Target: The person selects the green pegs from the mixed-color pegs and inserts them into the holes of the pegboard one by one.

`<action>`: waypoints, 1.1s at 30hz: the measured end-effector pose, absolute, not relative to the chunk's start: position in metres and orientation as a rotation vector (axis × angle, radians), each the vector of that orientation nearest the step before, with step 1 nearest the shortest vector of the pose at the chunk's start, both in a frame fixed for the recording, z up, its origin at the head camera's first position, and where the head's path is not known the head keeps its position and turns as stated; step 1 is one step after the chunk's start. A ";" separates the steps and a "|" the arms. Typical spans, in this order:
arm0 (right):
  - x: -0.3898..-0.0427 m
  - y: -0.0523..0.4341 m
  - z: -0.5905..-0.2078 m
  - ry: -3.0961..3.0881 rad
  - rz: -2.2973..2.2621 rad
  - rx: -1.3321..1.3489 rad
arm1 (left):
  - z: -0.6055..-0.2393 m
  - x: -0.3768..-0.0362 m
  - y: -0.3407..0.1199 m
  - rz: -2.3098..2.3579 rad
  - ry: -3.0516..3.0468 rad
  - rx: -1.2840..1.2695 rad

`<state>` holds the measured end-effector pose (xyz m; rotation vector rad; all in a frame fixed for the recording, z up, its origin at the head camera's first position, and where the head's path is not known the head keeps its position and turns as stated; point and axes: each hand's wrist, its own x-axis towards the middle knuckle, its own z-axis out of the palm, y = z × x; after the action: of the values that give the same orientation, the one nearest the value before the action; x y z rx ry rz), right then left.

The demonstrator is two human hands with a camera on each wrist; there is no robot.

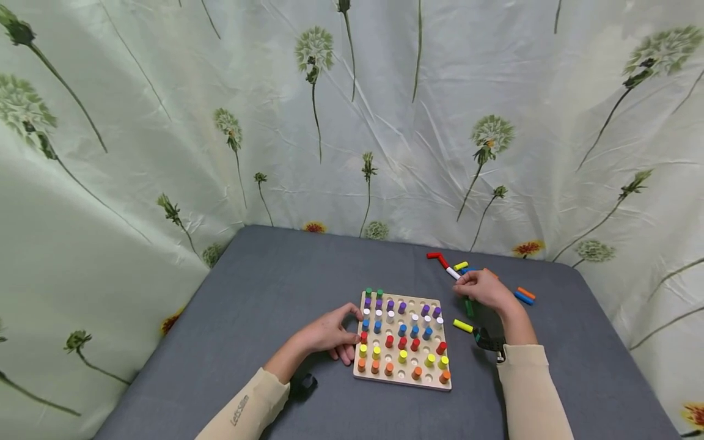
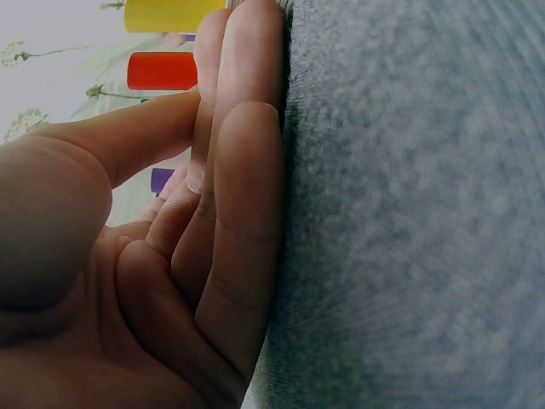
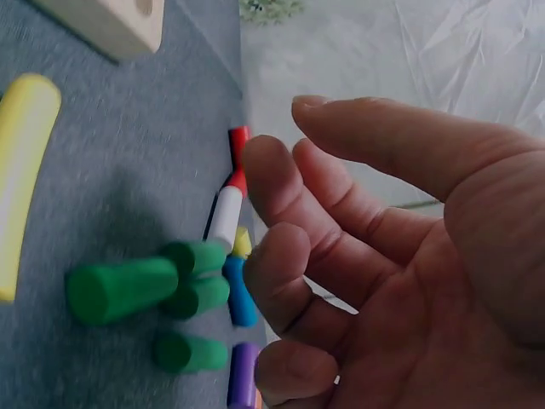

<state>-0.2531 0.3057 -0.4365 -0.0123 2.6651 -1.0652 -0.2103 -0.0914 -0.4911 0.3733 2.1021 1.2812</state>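
Observation:
A square wooden pegboard [image 1: 407, 380] carries rows of green, purple, white, blue, red, yellow and orange pegs, with some bare holes among them. My left hand [image 1: 332, 333] rests at its left edge, thumb and index fingertips touching it and the other fingers along the cloth. To the right of the board, my right hand [image 1: 483, 287] hovers over loose pegs, fingers loosely bent and nothing between them. Below those fingers lie several green pegs [image 3: 123, 288], a white peg [image 3: 225, 215] and a blue peg [image 3: 241, 292]. A yellow peg [image 1: 463, 326] lies between the board and the right wrist.
Two red pegs [image 1: 443, 261] and another yellow peg [image 1: 461, 266] lie beyond the right hand. Farther right, an orange peg [image 1: 526, 293] lies beside a blue one. Grey cloth [image 1: 286, 275] covers the table, and a flower-patterned curtain [image 1: 385, 122] hangs along its back and sides.

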 end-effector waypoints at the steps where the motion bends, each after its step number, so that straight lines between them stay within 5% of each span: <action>1: -0.252 0.308 -0.437 2.666 -1.045 -0.013 | -0.492 -0.210 -0.092 1.281 2.101 0.371; 33: -0.252 0.331 -0.451 2.593 -0.747 0.170 | -0.491 -0.212 -0.092 1.274 2.098 0.382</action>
<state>-0.2520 0.3311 -0.4511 0.1702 2.5928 -0.7472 -0.2123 -0.0924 -0.4911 0.3822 2.0981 1.2743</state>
